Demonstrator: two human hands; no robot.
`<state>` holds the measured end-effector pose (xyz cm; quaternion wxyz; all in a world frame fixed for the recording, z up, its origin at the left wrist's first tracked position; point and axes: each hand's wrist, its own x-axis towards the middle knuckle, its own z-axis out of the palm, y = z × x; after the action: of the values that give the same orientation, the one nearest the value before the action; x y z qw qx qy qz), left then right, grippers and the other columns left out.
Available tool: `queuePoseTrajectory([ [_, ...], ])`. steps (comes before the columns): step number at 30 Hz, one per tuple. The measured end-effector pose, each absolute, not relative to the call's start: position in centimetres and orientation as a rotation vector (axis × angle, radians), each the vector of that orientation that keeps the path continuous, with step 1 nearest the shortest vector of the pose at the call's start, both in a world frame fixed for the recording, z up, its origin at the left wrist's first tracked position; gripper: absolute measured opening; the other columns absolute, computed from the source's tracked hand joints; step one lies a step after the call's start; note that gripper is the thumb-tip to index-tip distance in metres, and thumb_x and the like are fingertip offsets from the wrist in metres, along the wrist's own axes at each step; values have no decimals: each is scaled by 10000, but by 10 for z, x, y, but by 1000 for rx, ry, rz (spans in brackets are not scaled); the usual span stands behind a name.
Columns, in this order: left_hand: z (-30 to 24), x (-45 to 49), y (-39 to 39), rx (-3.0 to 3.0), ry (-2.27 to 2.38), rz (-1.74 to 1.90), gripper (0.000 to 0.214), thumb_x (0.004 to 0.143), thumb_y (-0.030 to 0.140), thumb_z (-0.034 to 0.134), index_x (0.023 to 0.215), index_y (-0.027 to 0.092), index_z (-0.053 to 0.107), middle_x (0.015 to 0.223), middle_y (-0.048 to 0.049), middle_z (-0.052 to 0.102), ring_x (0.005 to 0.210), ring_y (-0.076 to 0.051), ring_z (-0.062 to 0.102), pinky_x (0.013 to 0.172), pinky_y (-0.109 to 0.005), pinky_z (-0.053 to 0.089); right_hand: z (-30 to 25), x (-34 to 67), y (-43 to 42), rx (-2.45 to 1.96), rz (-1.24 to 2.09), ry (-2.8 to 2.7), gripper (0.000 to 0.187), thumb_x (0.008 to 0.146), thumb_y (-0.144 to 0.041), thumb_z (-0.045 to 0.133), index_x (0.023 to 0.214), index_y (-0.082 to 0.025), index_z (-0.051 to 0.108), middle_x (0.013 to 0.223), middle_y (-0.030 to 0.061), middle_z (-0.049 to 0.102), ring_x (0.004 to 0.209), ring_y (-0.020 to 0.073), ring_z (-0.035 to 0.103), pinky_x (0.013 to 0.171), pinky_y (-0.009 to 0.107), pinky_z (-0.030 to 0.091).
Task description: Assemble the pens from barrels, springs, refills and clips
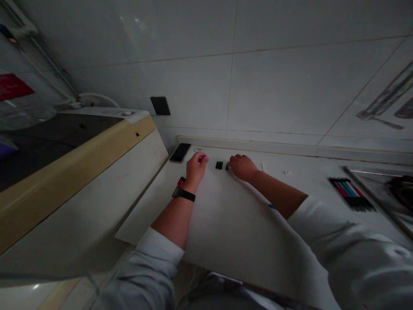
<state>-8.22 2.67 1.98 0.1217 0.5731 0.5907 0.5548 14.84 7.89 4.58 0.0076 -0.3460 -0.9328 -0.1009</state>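
Note:
Several small black cylindrical pieces, like pen caps [219, 165], stand side by side on the white countertop [226, 224]. Just right of them, my right hand [242, 168] has its fingers closed at another small black piece [227, 166], which is partly covered by the fingertips. To the left of the group is my left hand [196, 167], its fingers curled in a pinch; whatever is between them is too small to make out. A red and black object [181, 181] shows beside the left wrist, partly hidden by the watch [184, 194].
A phone [180, 152] lies at the back left of the counter. On the right, a row of pens [351, 193] lies beside a metal-edged sink or tray [380, 200]. Small white bits [286, 172] sit near the tiled wall [277, 94]. A yellow-edged cabinet [97, 172] borders the left.

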Motion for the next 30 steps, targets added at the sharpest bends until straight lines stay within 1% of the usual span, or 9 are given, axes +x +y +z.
queuePoseTrajectory([
  [3,18,-76,31,1473,1527,1726,110,911,307,665,922,198,665,892,-63,756,857,-196,709,827,-337,534,44,152,84,-1005,-351,-2902,309,969,-133,495,1137,-200,746,1180,156,681,1075,285,577,866,387,394],
  [6,17,-71,31,1278,1386,1726,213,884,386,696,946,185,661,934,-84,765,858,-189,707,744,-306,529,44,154,87,-894,-397,-2953,271,984,-159,503,1093,-189,749,1178,156,689,1096,292,568,882,390,381],
  [9,20,-66,27,1175,1285,1696,275,842,415,733,964,178,668,975,-98,771,867,-179,700,706,-281,512,51,156,82,-896,-378,-2896,289,1013,-170,459,1154,-164,711,1189,158,697,1100,285,582,910,385,380],
  [13,24,-52,20,1185,1209,1643,280,805,403,764,950,175,689,949,-87,772,847,-172,689,741,-294,518,73,169,56,-1049,-192,-2661,302,1051,-226,417,1224,-154,654,1103,140,730,1019,247,634,915,349,404],
  [19,30,-18,3,1320,1079,1486,263,784,371,798,937,174,714,929,-79,771,865,-184,699,772,-307,527,95,210,-1,-1013,169,-2286,331,1062,-331,431,1260,-218,671,1166,101,733,1029,222,670,915,318,476],
  [21,36,-7,-5,1365,1042,1451,262,790,376,806,942,179,723,938,-78,770,880,-188,703,788,-312,533,88,221,-14,-1053,289,-2137,324,1049,-349,450,1229,-221,688,1098,90,750,986,215,688,894,319,500],
  [25,48,10,-16,1427,1024,1414,252,786,374,822,929,184,736,938,-76,766,881,-188,705,809,-318,543,60,231,-22,-1099,485,-1883,289,1008,-379,502,1163,-213,681,942,69,751,833,195,696,790,313,530],
  [28,45,18,-20,1436,1055,1393,245,775,367,824,912,183,738,922,-72,757,860,-182,696,818,-324,546,37,232,-20,-1090,543,-1778,220,965,-378,560,1078,-219,663,988,75,745,868,195,699,813,323,543],
  [30,38,19,-21,1423,1066,1380,247,767,363,824,908,181,734,909,-68,750,853,-179,691,832,-332,549,26,233,-18,-1092,569,-1767,202,954,-371,573,1065,-223,652,1032,81,741,894,197,701,838,338,550],
])
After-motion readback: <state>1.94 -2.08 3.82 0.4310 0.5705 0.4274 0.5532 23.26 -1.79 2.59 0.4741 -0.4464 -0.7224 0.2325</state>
